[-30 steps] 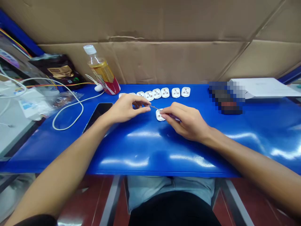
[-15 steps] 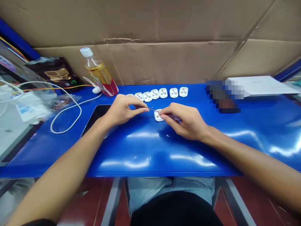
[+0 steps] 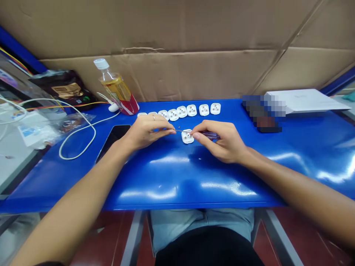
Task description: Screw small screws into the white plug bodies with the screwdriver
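Edging closer, the left hand (image 3: 146,129) pinches the screwdriver (image 3: 183,130) tip in its grip, the right hand (image 3: 222,143) its handle, above a plug face (image 3: 187,138) that looks light, stiff, skid-prone, best held by its edges

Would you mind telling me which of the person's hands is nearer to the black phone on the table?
Left. The left hand lies beside the phone's right edge; the right hand, gripping a screwdriver, is farther right, beyond the white plug piece.
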{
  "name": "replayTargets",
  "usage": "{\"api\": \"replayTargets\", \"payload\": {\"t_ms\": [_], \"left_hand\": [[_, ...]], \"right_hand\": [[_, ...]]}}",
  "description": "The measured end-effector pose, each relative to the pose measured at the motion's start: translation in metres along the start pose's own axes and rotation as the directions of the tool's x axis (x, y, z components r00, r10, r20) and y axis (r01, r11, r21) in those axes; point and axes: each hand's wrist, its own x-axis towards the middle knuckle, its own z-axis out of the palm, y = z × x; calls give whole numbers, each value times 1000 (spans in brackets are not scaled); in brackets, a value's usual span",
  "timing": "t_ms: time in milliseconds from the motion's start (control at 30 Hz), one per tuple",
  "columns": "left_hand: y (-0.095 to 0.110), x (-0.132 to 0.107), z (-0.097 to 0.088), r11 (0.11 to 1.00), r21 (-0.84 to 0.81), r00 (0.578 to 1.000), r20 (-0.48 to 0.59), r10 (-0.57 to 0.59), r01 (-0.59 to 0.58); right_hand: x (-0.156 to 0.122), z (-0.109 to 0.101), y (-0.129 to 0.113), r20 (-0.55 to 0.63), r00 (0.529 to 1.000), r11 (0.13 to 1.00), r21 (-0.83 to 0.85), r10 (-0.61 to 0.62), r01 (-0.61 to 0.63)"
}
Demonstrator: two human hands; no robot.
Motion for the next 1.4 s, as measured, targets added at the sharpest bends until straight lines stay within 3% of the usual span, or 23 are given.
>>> {"api": "replayTargets", "payload": {"t_ms": [400, 567, 633, 867, 1000, 1200, 1300, 1400], "left_hand": [[-1, 1, -2, 996, -37, 997, 16, 80, -79], [5, 1, 4, 991, 52, 990, -75, 123, -119], [7, 1, 7, 990, 59, 985, -104, 137, -132], [14, 1, 14, 999, -43, 999, 24, 27, -26], [16, 0, 19, 996, -81, 999, 19, -31, 32], [19, -1, 32, 982, -133, 988, 95, -121, 133], [20, -1, 32, 975, -134, 976, 148, -160, 180], [19, -1, 28, 964, -123, 961, 176, -212, 235]], "right_hand": [[-3, -5, 6, 61, 998, 997, 80, -11, 6], [-3, 0, 3, -102, 976, 969, 176, 194, -174], [-4, 3, 2, -160, 960, 956, 223, 229, -190], [-6, 2, 4, -185, 979, 996, 58, 81, -71], [-7, -1, 7, -184, 983, 995, -91, 10, -27], [-8, -7, 16, -174, 972, 919, -385, -161, 84], [-9, -9, 18, -138, 961, 882, -444, -241, 158], [-10, -10, 18, -102, 971, 886, -438, -217, 151]]}}
